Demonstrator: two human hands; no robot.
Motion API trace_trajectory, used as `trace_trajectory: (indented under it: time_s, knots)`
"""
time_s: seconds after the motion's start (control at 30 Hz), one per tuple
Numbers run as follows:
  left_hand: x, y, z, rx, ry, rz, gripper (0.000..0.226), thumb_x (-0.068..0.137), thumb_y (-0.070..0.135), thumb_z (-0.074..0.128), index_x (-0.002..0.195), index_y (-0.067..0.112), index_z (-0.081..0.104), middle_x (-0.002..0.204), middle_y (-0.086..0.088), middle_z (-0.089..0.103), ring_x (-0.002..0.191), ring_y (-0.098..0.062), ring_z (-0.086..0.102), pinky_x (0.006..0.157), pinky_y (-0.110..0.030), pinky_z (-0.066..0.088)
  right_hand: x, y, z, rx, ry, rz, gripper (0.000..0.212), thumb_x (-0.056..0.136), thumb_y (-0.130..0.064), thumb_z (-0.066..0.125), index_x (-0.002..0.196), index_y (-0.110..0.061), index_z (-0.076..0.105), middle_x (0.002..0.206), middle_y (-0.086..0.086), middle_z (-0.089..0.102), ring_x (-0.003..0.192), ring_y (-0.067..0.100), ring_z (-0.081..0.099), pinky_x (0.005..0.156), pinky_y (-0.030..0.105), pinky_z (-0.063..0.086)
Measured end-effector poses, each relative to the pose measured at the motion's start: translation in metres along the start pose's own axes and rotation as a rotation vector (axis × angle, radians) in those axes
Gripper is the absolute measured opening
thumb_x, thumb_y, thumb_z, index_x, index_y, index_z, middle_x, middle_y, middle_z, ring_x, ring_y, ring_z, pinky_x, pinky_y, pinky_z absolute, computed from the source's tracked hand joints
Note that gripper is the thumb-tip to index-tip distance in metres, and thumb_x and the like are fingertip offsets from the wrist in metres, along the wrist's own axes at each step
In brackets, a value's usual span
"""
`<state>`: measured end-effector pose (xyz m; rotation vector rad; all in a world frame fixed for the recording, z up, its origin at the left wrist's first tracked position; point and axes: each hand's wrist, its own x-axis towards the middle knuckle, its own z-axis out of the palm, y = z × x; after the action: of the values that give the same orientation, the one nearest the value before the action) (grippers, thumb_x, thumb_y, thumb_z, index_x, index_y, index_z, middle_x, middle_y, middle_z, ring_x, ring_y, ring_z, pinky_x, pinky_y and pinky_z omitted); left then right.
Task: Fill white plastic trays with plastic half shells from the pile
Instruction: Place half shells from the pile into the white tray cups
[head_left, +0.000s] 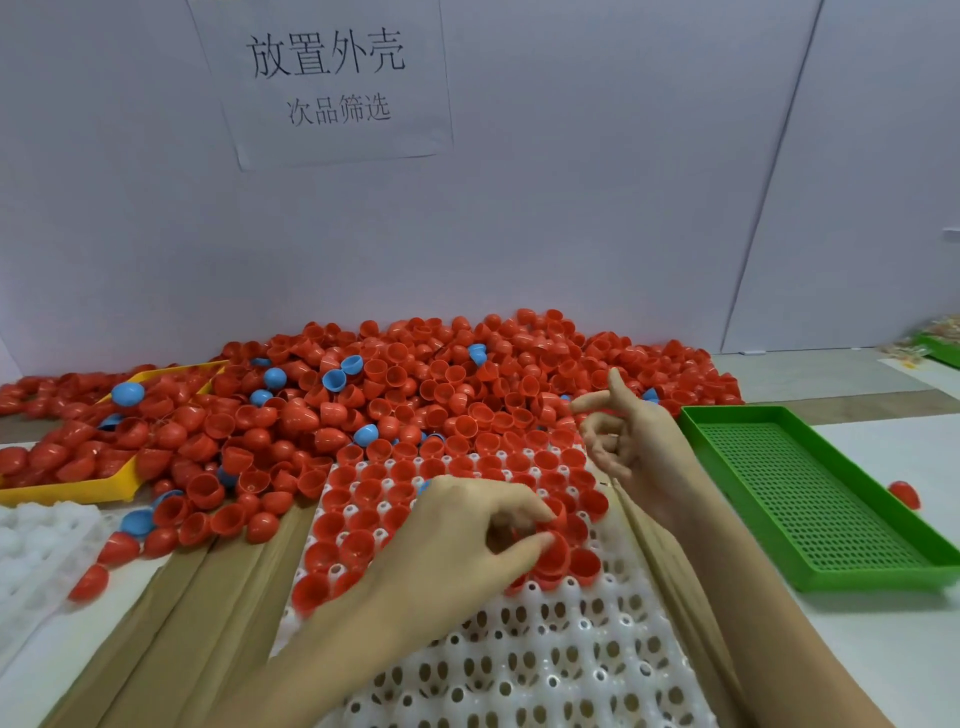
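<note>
A: Spreading along the rear of the table (883, 649), what is the largest mass?
B: The pile (395, 395) of red half shells with a few blue ones among them; it runs against the wall (571, 208) and buries most of a yellow tray (67, 491), whose far rim barely shows.
A: And the white tray (519, 670)?
B: Centre front, cut off by the lower edge. Its far rows hold red shells open side up; the near cells are bare. Its far edge is lost under the pile.
A: The green tray (810, 499)?
B: On the right, perforated; one red shell (904, 493) lies just beyond it, half hidden by its rim.
A: The hands?
B: The left hand (467, 535) pinches a red half shell (553, 553) over the filled rows, covering several cells. The right hand (623, 441) hovers near the pile's edge, fingers loosely curled; whether it holds anything cannot be told.
A: Another white tray (36, 551)?
B: At the left edge, blurred and cropped.
</note>
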<state>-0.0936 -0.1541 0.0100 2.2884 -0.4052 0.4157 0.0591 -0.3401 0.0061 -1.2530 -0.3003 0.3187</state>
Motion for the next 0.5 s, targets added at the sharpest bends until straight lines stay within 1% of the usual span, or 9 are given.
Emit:
trace_trajectory:
  time_s: [0.03,0.1,0.17,0.23,0.3,0.37,0.43,0.47,0.5]
  knots:
    - [0.005,0.005,0.006,0.053,-0.015,0.054,0.014,0.091,0.028,0.076,0.105,0.029,0.079,0.086,0.023,0.07,0.085,0.008,0.065,0.076,-0.006,0.047,0.002,0.001,-0.002,0.05,0.059,-0.008,0.054,0.108,-0.047,0.047,0.092,-0.001,0.07,0.058,0.007,0.055,0.036,0.009,0.041,0.032,0.015,0.028]
    - [0.016,0.013,0.02,0.124,-0.023,0.136,0.015,0.093,0.03,0.073,0.107,0.027,0.079,0.089,0.021,0.064,0.084,0.006,0.058,0.075,-0.008,0.043,0.005,0.002,-0.006,0.116,0.145,-0.005,0.05,0.11,-0.041,0.047,0.088,-0.002,0.069,0.057,0.006,0.055,0.039,0.009,0.043,0.034,0.014,0.028]
    - [0.026,0.017,0.033,0.175,0.0,0.173,0.017,0.094,0.032,0.07,0.107,0.025,0.078,0.093,0.016,0.057,0.089,0.001,0.051,0.077,-0.016,0.047,0.006,0.002,-0.006,0.14,0.187,0.009,0.047,0.11,-0.038,0.048,0.088,-0.003,0.068,0.057,0.004,0.055,0.041,0.009,0.045,0.036,0.014,0.03]
    - [0.036,0.017,0.045,0.243,0.015,0.212,0.017,0.095,0.029,0.067,0.104,0.019,0.078,0.099,0.012,0.052,0.095,-0.004,0.045,0.079,-0.024,0.049,0.005,0.002,-0.006,0.145,0.192,0.021,0.044,0.11,-0.036,0.049,0.09,-0.002,0.068,0.057,0.003,0.056,0.043,0.008,0.047,0.037,0.013,0.031]
    - [0.043,0.017,0.056,0.376,-0.015,0.26,0.018,0.094,0.023,0.062,0.097,0.014,0.077,0.103,0.006,0.054,0.098,-0.011,0.046,0.081,-0.028,0.047,0.005,0.003,-0.006,0.148,0.184,0.03,0.043,0.11,-0.035,0.049,0.09,-0.002,0.069,0.058,0.002,0.056,0.043,0.008,0.048,0.038,0.014,0.034]
    - [0.047,0.018,0.063,0.542,-0.064,0.325,0.016,0.09,0.02,0.063,0.084,0.015,0.076,0.096,0.003,0.061,0.094,-0.016,0.051,0.079,-0.028,0.043,0.005,0.003,-0.005,0.146,0.178,0.037,0.042,0.11,-0.035,0.05,0.092,-0.002,0.069,0.059,0.002,0.056,0.045,0.008,0.05,0.04,0.014,0.039]
    - [0.048,0.019,0.067,0.704,-0.155,0.41,0.012,0.079,0.023,0.074,0.068,0.023,0.072,0.08,0.007,0.064,0.084,-0.014,0.055,0.073,-0.026,0.042,0.005,0.003,-0.006,0.145,0.174,0.037,0.042,0.109,-0.036,0.051,0.094,-0.002,0.07,0.06,0.001,0.057,0.046,0.008,0.05,0.041,0.014,0.041]
    - [0.048,0.02,0.068,0.765,-0.194,0.446,0.014,0.074,0.023,0.078,0.063,0.026,0.07,0.076,0.008,0.064,0.081,-0.013,0.056,0.072,-0.025,0.043,0.005,0.004,-0.006,0.145,0.174,0.035,0.042,0.109,-0.036,0.051,0.094,-0.002,0.07,0.06,0.002,0.057,0.046,0.008,0.051,0.041,0.014,0.041]
    - [0.049,0.019,0.07,0.813,-0.211,0.479,0.015,0.072,0.023,0.08,0.062,0.026,0.07,0.076,0.008,0.064,0.081,-0.014,0.058,0.073,-0.025,0.045,0.005,0.004,-0.007,0.145,0.173,0.032,0.042,0.11,-0.036,0.051,0.095,-0.002,0.07,0.061,0.002,0.057,0.047,0.008,0.051,0.041,0.014,0.042]
